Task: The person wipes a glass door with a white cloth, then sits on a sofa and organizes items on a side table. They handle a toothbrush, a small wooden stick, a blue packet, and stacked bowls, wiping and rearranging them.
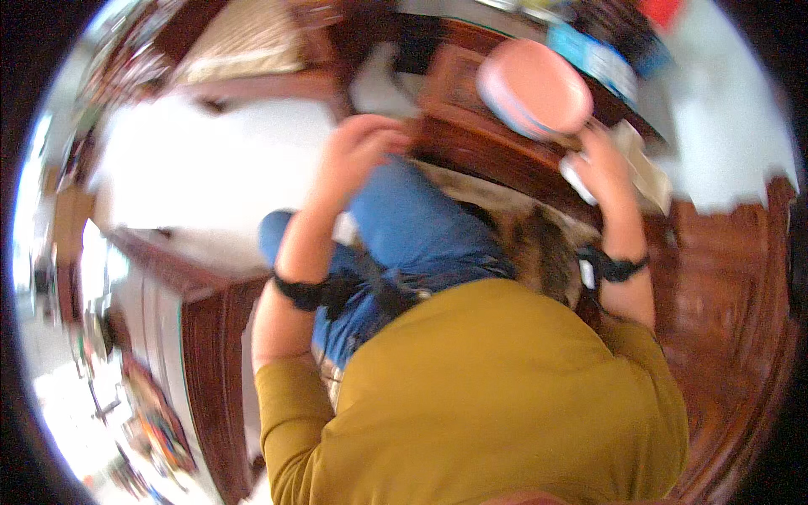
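My right hand (600, 161) is at the upper right, its fingertips on the lower rim of a pink oval container (536, 82). The container has a paler side wall and overlaps the front of a wooden cabinet; motion blur hides its details. A small white item (577, 179) shows beside the palm, and I cannot tell whether it is held. My left hand (363, 148) hovers over my blue-trousered knee (404, 196), fingers loosely curved, with nothing visible in it. Both wrists wear black straps.
Ahead stands a reddish-brown wooden cabinet (454, 82). A light blue pack (593, 60) lies on its top, near the right hand. A beige piece (641, 167) sits just beyond that hand. Carved wooden furniture (719, 284) is on the right; a bright white surface (214, 164) spreads at left.
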The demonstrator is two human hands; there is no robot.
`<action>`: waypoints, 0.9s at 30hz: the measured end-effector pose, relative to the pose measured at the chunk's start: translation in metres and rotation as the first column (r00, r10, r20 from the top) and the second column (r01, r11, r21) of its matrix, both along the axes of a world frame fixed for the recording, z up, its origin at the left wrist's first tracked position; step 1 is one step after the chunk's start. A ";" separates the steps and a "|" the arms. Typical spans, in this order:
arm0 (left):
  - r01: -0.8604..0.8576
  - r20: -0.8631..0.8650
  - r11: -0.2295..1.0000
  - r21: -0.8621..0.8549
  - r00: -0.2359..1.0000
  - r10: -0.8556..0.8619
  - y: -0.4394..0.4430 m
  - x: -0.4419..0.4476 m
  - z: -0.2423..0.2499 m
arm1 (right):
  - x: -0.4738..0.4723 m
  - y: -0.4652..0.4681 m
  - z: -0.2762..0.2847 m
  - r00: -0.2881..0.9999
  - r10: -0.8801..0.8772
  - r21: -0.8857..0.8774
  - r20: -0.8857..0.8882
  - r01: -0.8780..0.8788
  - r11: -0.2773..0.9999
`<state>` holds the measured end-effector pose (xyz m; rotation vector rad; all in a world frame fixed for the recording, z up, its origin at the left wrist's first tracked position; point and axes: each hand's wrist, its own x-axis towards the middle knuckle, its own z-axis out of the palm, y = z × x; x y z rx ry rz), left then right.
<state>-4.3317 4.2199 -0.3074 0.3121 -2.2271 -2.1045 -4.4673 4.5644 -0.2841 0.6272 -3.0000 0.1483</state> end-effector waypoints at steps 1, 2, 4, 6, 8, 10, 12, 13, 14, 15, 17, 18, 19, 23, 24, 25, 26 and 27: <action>0.008 -0.034 0.999 -0.045 0.999 -0.010 -0.003 0.004 -0.005 | -0.001 0.000 0.001 0.994 -0.032 0.040 0.106 0.028 0.999; 0.053 -0.055 0.989 -0.135 0.997 -0.061 -0.010 0.010 -0.009 | -0.003 -0.001 0.001 0.992 0.118 -0.089 0.037 -0.114 0.989; 0.015 -0.130 0.966 -0.259 0.990 -0.050 -0.020 0.018 -0.019 | -0.009 -0.003 0.003 0.977 -0.042 0.056 0.210 0.030 0.998; -0.025 -0.115 0.996 -0.084 0.993 0.015 -0.028 0.023 -0.029 | -0.010 0.001 0.005 0.985 -0.066 0.116 0.162 0.047 0.992; -0.059 -0.079 0.998 -0.019 0.995 0.057 -0.031 0.024 -0.037 | -0.014 0.004 0.002 0.971 0.045 -0.028 0.235 -0.039 0.999; -0.046 -0.114 0.999 -0.022 0.993 0.043 -0.030 0.022 -0.042 | -0.020 0.008 -0.001 0.975 0.096 -0.020 0.202 -0.094 0.995; -0.039 -0.109 0.999 -0.010 0.993 0.038 -0.031 0.027 -0.045 | -0.024 0.010 -0.003 0.981 0.027 0.074 0.192 -0.042 0.996; -0.032 -0.106 0.999 -0.003 0.994 0.032 -0.034 0.031 -0.047 | -0.026 0.009 -0.003 0.976 0.030 0.091 0.215 -0.050 0.995; -0.023 -0.071 1.000 0.003 0.997 0.023 -0.036 0.035 -0.048 | -0.023 0.010 0.000 0.974 0.055 0.079 0.220 -0.074 0.994; -0.019 -0.080 1.000 -0.020 0.997 0.017 -0.039 0.039 -0.048 | -0.019 0.009 0.004 0.971 0.080 0.069 0.227 -0.098 0.993; 0.003 -0.026 0.997 -0.075 1.000 -0.005 -0.045 0.047 -0.048 | -0.003 0.005 0.015 0.960 0.107 0.030 0.260 -0.119 0.993; 0.040 -0.056 0.994 -0.101 0.997 -0.046 -0.047 0.052 -0.047 | 0.007 -0.001 0.022 0.930 0.144 -0.090 0.339 -0.120 0.989; 0.092 -0.071 0.987 -0.129 0.992 -0.101 -0.046 0.055 -0.046 | 0.020 -0.007 0.029 0.898 0.129 -0.177 0.421 -0.058 0.982; 0.303 -0.211 0.944 -0.131 0.922 -0.326 -0.018 0.064 -0.032 | 0.058 -0.076 0.041 0.701 0.528 -0.694 0.480 -0.064 0.717; 0.350 -0.277 0.934 0.073 0.907 -0.318 -0.009 0.066 -0.027 | 0.066 -0.102 0.035 0.728 0.479 -0.692 0.490 -0.008 0.721; 0.385 -0.267 0.886 0.258 0.910 -0.317 -0.003 0.070 -0.022 | 0.070 -0.133 0.027 0.604 0.630 -0.783 0.489 -0.015 0.622; 0.411 -0.273 0.849 0.332 0.903 -0.331 -0.005 0.074 -0.018 | 0.081 -0.158 0.019 0.547 0.704 -0.848 0.453 0.021 0.529; 0.350 -0.295 0.848 0.398 0.924 -0.243 -0.007 0.082 -0.014 | 0.086 -0.183 0.014 0.434 0.763 -0.849 0.478 0.004 0.529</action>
